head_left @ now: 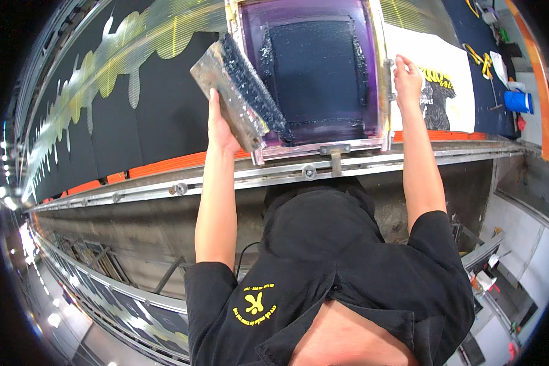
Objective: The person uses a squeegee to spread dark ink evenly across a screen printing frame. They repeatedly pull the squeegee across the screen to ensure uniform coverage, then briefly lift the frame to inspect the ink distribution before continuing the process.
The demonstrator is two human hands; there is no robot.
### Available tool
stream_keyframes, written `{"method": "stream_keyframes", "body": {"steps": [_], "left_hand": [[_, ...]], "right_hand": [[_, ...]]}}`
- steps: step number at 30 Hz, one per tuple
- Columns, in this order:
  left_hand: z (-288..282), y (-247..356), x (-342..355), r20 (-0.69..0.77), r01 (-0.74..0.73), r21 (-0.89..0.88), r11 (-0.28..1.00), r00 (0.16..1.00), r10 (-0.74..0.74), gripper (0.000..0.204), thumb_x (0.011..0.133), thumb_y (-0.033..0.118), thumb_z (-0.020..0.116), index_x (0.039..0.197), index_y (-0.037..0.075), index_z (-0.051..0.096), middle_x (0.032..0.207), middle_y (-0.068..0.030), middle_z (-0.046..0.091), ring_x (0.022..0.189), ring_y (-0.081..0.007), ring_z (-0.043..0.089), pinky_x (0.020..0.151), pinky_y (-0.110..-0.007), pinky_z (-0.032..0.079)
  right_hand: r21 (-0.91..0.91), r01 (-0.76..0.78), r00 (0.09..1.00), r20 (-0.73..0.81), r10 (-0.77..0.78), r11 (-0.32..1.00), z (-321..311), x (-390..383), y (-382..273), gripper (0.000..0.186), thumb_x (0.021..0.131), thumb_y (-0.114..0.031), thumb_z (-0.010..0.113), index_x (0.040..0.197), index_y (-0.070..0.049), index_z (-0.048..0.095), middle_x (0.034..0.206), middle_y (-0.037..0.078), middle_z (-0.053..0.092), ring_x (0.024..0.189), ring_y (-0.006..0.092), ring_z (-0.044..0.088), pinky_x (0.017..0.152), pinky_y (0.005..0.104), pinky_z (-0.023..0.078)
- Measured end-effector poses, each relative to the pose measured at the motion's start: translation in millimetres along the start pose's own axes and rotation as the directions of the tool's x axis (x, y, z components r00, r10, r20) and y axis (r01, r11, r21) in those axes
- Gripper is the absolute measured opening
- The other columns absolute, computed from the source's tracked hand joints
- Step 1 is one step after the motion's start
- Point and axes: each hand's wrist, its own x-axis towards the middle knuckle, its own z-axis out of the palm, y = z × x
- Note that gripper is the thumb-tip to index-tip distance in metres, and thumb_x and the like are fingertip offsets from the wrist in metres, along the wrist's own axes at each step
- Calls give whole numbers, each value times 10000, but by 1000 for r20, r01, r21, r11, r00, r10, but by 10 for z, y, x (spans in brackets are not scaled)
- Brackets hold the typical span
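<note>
My left hand (pixel 221 127) grips a wide, flat squeegee (pixel 216 79), its thumb lying along the worn face. Thick dark ink coats the squeegee's right side, and the tool is tilted over the left rail of a printing screen (pixel 377 73). Dark ink (pixel 314 67) covers the middle of the screen, with ridges along its sides and a purple border around it. Just right of the screen, my right hand (pixel 408 80) is raised with its fingers loosely curled and nothing visible in them. Below that hand lies a white printed fabric piece (pixel 463 97).
A metal rail (pixel 250 180) with round knobs runs along the table's near edge, and a clamp (pixel 335 150) sits at the screen's front. Black fabric panels (pixel 171 104) stretch away left. Yellow-handled scissors (pixel 483 61) and a blue container (pixel 518 102) are at the right.
</note>
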Motion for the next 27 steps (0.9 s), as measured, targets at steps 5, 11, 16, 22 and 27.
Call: {"method": "stream_keyframes", "body": {"steps": [5, 11, 16, 22, 27], "left_hand": [[173, 27, -93, -32, 16, 2, 1000, 999, -16, 689, 1057, 658, 565, 1474, 110, 574, 1318, -108, 696, 1190, -295, 680, 1027, -514, 555], [355, 371, -356, -174, 1, 109, 994, 985, 18, 605, 1067, 565, 616, 1443, 92, 602, 1293, -98, 725, 1161, -288, 714, 1019, -514, 580], [671, 683, -595, -235, -4, 656, 754, 949, 210, 412, 964, 194, 809, 1302, -2, 679, 1145, -101, 756, 975, -189, 737, 852, -355, 603], [1095, 299, -496, -95, 127, 991, -30, 863, 496, 423, 921, 320, 814, 1164, -23, 765, 882, -138, 802, 825, -232, 776, 813, -366, 587], [1135, -41, -271, -67, 288, 908, -303, 817, 573, 373, 918, 350, 768, 1011, -11, 754, 921, -222, 793, 953, -427, 777, 896, -498, 598]], "right_hand": [[5, -10, 997, 71, 10, 1000, -67, -38, -16, 312, 1040, -212, 727, 1312, -58, 723, 842, -45, 639, 725, 36, 521, 632, 224, 415], [-158, 74, 996, 57, -65, 985, 56, 42, 1, 406, 987, -298, 757, 1343, -106, 716, 864, 4, 698, 769, 96, 589, 719, 290, 482], [-433, 30, 997, 74, 2, 901, 238, 99, -38, 500, 943, -410, 721, 1373, -157, 690, 895, 61, 751, 828, 207, 712, 788, 380, 544], [-484, 75, 993, 117, -21, 872, 246, 19, -144, 509, 949, -427, 686, 1388, -169, 669, 918, 67, 771, 855, 258, 747, 814, 411, 563], [-492, 63, 992, 124, -2, 868, 200, 16, -168, 520, 953, -431, 681, 1406, -176, 655, 898, 49, 759, 849, 250, 745, 809, 410, 561]]}}
